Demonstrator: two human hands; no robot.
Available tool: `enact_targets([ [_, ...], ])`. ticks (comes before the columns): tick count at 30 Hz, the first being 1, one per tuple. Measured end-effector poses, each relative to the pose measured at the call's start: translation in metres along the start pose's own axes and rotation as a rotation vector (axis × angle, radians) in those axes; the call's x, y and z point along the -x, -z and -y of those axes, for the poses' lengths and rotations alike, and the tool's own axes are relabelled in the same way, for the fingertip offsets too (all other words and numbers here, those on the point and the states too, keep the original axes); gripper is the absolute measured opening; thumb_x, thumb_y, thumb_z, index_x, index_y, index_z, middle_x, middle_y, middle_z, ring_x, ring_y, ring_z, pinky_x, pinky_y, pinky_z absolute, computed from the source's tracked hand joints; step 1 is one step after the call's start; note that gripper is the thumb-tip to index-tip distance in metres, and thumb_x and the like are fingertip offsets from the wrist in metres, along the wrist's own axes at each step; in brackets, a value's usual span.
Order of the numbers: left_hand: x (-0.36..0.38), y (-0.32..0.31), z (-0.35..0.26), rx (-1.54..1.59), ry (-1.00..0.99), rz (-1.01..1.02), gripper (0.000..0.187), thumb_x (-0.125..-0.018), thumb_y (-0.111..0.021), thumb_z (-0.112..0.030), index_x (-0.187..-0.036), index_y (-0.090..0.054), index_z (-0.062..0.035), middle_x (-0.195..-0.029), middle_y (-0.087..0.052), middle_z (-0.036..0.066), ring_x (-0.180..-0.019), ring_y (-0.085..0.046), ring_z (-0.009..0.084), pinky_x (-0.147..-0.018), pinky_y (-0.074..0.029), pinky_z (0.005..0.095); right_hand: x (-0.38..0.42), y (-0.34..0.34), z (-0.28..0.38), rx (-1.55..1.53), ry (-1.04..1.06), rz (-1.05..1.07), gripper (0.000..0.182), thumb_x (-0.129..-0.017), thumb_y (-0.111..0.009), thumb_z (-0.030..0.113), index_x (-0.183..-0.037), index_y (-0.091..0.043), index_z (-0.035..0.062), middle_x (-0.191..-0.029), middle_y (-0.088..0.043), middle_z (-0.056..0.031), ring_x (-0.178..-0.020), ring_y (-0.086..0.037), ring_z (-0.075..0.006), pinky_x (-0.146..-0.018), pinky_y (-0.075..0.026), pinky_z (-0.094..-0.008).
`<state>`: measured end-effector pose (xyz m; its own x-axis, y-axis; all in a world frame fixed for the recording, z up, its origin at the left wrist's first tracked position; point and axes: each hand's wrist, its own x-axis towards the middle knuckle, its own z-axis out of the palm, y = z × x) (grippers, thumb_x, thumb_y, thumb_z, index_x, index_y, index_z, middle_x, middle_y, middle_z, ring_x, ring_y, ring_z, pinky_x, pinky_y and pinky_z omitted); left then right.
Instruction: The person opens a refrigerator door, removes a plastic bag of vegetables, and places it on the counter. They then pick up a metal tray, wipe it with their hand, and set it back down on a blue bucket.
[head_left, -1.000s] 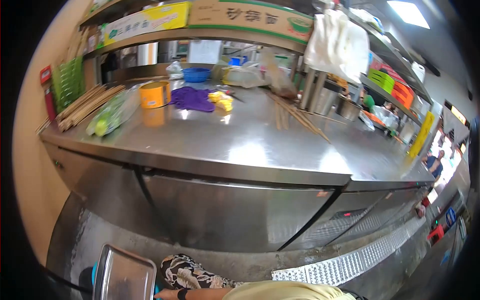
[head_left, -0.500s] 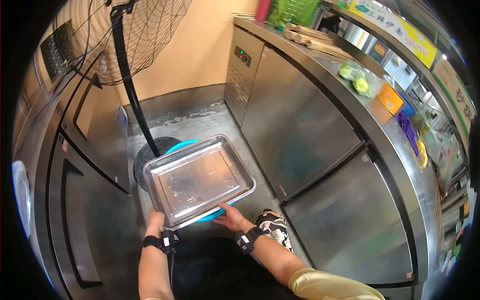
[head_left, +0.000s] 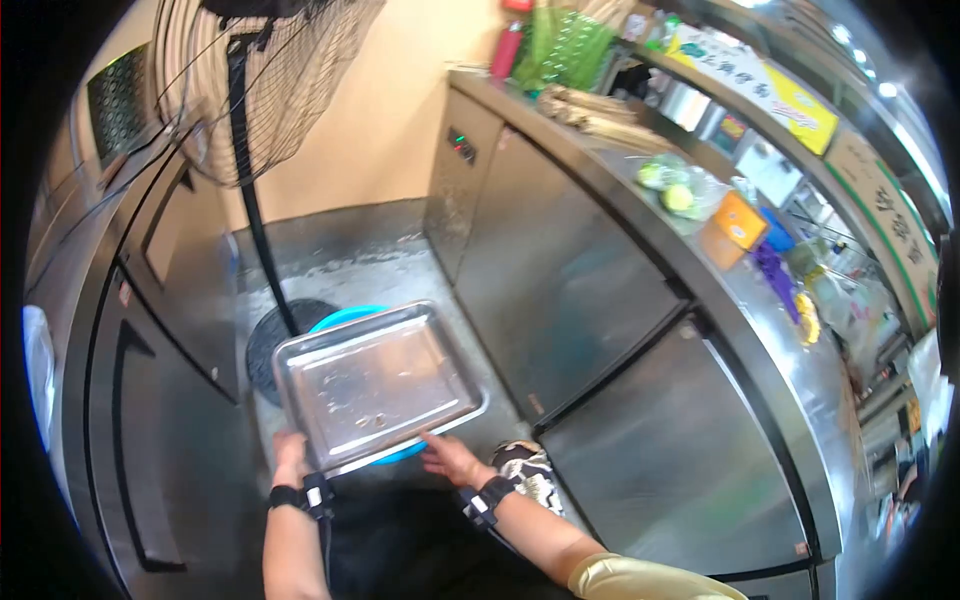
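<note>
A shallow rectangular metal tray, with a few small wet scraps on its bottom, lies over a blue basin. The basin's rim peeks out behind and in front of the tray. At the tray's near left corner, my left hand is closed on the edge, its fingers mostly hidden. My right hand grips the near rim right of the middle, thumb at the lip and fingers below. Each wrist wears a black strap with a small device.
Behind the basin stands a fan on a pole with a round dark base. Steel cabinets line the left and right. The right counter carries wrapped vegetables, bundled sticks and an orange box.
The camera view has shifted, so the room, tray and hands appear further left, with the tray and hands slightly lower. Both hands stay at the tray's edge.
</note>
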<state>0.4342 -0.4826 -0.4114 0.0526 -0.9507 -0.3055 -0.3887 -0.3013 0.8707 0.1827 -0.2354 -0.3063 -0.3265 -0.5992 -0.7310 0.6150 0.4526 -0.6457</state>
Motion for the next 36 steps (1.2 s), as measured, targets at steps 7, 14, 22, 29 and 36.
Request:
enact_targets([
  [7, 0.111, 0.034, -0.101, 0.587, 0.036, -0.068, 0.053, -0.082, -0.048, -0.005, -0.133, -0.035, 0.0017, -0.124, -0.047, 0.020, -0.111, -0.050, 0.0292, -0.093, -0.042, 0.0398, 0.127, 0.045, 0.059, 0.856, 0.804, -0.057, 0.037, -0.089, -0.060, 0.020, -0.119, -0.054, 0.0003, -0.110, -0.063, -0.0134, -0.103, -0.059, -0.0223, -0.089, -0.049, -0.0347],
  [14, 0.127, 0.034, -0.090, 0.553, -0.120, 0.138, 0.038, -0.083, -0.046, -0.001, -0.120, -0.051, -0.0037, -0.114, -0.053, 0.008, -0.104, -0.050, 0.0156, -0.091, -0.038, 0.0269, 0.151, 0.092, 0.051, 1.360, 0.766, -0.542, 0.034, -0.084, -0.057, 0.028, -0.108, -0.062, 0.0047, -0.100, -0.066, -0.0153, -0.100, -0.060, -0.0324, -0.088, -0.046, -0.0424],
  [22, 0.137, 0.015, -0.105, 0.580, 0.083, 0.512, 0.018, -0.089, -0.051, -0.007, -0.105, -0.056, -0.0123, -0.099, -0.063, 0.001, -0.088, -0.060, 0.0128, -0.075, -0.050, 0.0273, 0.144, 0.091, 0.048, 1.351, 0.830, -0.585, 0.027, -0.082, -0.054, 0.028, -0.092, -0.065, 0.0055, -0.094, -0.066, -0.0171, -0.094, -0.062, -0.0343, -0.083, -0.047, -0.0457],
  [29, 0.119, -0.016, -0.072, 0.035, -0.243, 0.638, 0.012, -0.084, -0.054, 0.000, -0.092, -0.059, -0.0061, -0.082, -0.062, 0.003, -0.072, -0.059, 0.0123, -0.061, -0.049, 0.0256, 0.143, 0.079, 0.051, 1.492, 0.783, -0.556, 0.025, -0.084, -0.052, 0.027, -0.087, -0.064, 0.0056, -0.091, -0.066, -0.0146, -0.094, -0.062, -0.0320, -0.084, -0.047, -0.0435],
  [36, 0.231, 0.021, -0.151, -0.346, -1.404, 0.590, 0.012, -0.076, -0.052, 0.002, -0.082, -0.061, -0.0034, -0.080, -0.061, 0.016, -0.076, -0.059, 0.0371, -0.071, -0.049, 0.0414, 0.144, 0.073, 0.049, 1.517, 0.791, -0.554, 0.023, -0.083, -0.050, 0.024, -0.083, -0.063, 0.0043, -0.089, -0.066, -0.0146, -0.089, -0.062, -0.0331, -0.082, -0.047, -0.0457],
])
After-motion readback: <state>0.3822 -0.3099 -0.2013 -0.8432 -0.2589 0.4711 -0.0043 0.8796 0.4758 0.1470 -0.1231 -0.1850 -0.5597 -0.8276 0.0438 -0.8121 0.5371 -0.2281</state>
